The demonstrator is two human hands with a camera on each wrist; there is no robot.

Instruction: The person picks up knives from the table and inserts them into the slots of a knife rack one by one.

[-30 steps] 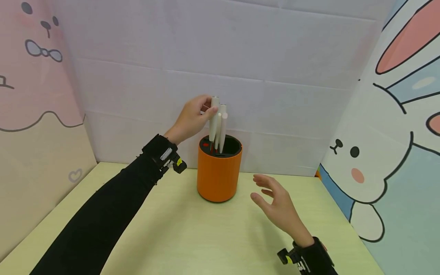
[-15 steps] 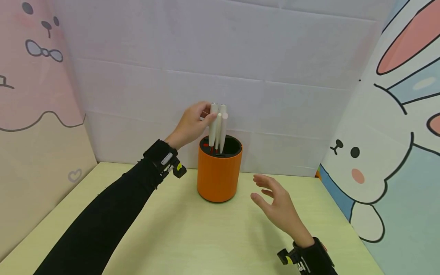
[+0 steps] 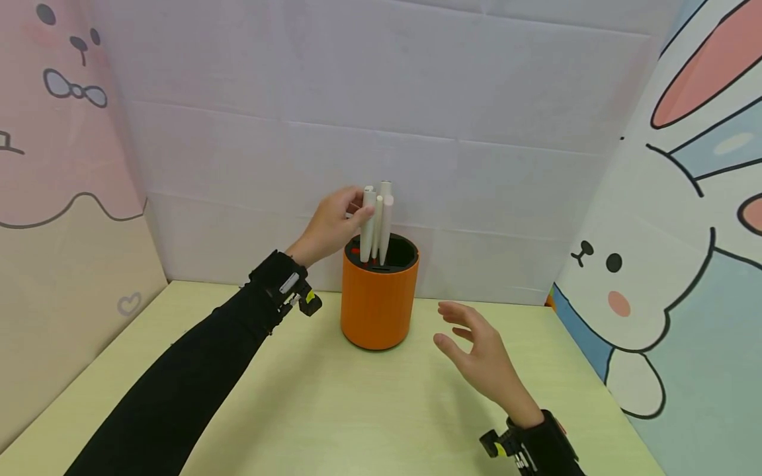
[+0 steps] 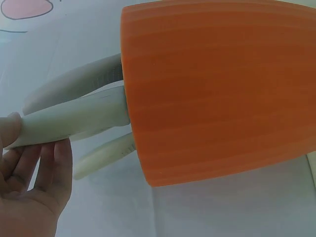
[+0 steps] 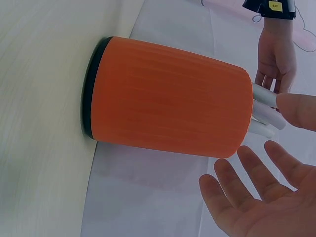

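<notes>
An orange knife block with a black slotted top stands upright on the table. My left hand pinches the pale handle of a knife between thumb and fingers, at the left of the block's top. In the left wrist view, the lower end of this knife handle comes right up to the orange rim, and its blade is hidden. Several other white-handled knives stand beside it in the block. My right hand, in front and to the right of the block, holds nothing, its fingers apart and slightly bent.
A pale yellow table lies under the block. Close behind rises a white sheet wall. Printed cartoon panels flank it, a pink and cream one at the left and a rabbit one at the right.
My left hand has moved down with the knife, whose handle now sits close over the block's top; the red blade below it has sunk mostly from view. My right hand stays put.
</notes>
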